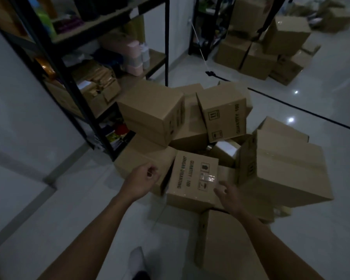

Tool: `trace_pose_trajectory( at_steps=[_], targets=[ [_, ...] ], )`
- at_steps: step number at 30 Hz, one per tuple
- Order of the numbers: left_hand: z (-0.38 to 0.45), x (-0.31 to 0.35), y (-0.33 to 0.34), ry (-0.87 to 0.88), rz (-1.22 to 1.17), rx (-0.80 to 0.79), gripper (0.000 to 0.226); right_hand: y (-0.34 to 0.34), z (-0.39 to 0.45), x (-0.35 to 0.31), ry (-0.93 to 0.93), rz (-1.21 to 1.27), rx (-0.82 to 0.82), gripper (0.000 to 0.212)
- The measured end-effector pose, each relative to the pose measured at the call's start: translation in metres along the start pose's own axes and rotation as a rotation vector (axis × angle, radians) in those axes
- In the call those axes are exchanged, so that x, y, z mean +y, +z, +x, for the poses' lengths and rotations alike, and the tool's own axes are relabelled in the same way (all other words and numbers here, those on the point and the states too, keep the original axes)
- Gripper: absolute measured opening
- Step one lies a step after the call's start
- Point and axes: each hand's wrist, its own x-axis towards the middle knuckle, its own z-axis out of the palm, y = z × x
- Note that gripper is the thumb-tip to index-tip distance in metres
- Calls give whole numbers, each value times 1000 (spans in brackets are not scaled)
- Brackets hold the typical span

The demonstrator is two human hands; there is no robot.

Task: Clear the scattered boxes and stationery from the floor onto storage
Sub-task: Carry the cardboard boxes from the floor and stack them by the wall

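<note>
A pale wall [18,110] fills the left edge, and a black metal shelving rack [55,57] stands against it, its boards crowded with pink containers [129,55], packets and small cartons. The glossy light tiled floor [69,209] runs beneath, dim and reflecting ceiling lights. The left hand [142,179] hovers with fingers loosely curled, holding nothing, just beside the left edge of a printed cardboard box [191,182] marked "QUANTITY 100". That box lies in a jumbled heap of cardboard boxes [156,112] on the floor beside the rack. The right hand [228,194], fingers spread and relaxed, reaches at the box's right corner; actual contact cannot be told. A larger taped box [287,174] lies right of it. Another stack of cartons [271,47] sits far back right.
</note>
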Motion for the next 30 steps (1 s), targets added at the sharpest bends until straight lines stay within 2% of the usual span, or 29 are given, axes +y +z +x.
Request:
trace_pose_trajectory(
  at_steps=[4, 7, 10, 12, 15, 19, 23, 26, 30],
  targets=[
    [-1, 16, 105, -73, -56, -20, 14, -35, 13, 106, 91, -76, -65, 28],
    [-2, 12, 198, -153, -83, -56, 9, -60, 13, 202, 182, -123, -131, 39],
    [-4, -10, 291, -266, -87, -191, 4, -72, 13, 291, 267, -137, -143, 47],
    [-4, -26, 344, -310, -66, -307, 9, -74, 17, 342, 331, -152, -149, 49],
    [7, -51, 410, -360, -43, -356, 17, -63, 28, 411, 381, -122, -157, 52],
    [26, -95, 481, -422, -46, -295, 21, -33, 49, 488, 451, -39, -114, 56],
    [43, -141, 529, -557, -107, -148, 51, -1, 76, 541, 521, 117, 6, 56],
    [52, -170, 554, -644, -141, -151, 66, 18, 92, 573, 577, 197, 43, 52],
    [55, -181, 579, -684, -120, -167, 68, 31, 95, 593, 632, 249, -4, 58]
  ],
)
